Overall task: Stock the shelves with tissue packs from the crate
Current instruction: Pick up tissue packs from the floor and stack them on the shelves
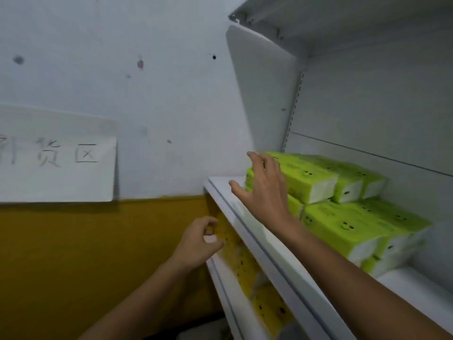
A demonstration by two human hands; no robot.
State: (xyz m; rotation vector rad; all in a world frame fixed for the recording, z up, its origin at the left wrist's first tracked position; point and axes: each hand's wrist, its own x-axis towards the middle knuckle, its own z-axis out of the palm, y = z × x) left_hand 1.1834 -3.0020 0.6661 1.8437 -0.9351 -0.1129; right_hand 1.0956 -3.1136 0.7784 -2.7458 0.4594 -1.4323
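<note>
Several green tissue packs (353, 224) with smiley faces lie stacked in two layers on a white shelf (247, 214). My right hand (266, 187) reaches over the shelf's front edge with spread, straight fingers touching the leftmost top pack (308, 177). My left hand (198, 241) hangs lower, in front of the shelf below, its fingers loosely curled and holding nothing. Yellow tissue packs (247, 268) fill the lower shelf. No crate is in view.
A white shelf side panel (262, 94) and another shelf (318, 18) above bound the space. To the left is a wall, white above and mustard yellow below, with a handwritten paper sign (58, 168). Bare shelf surface shows at the right (416, 290).
</note>
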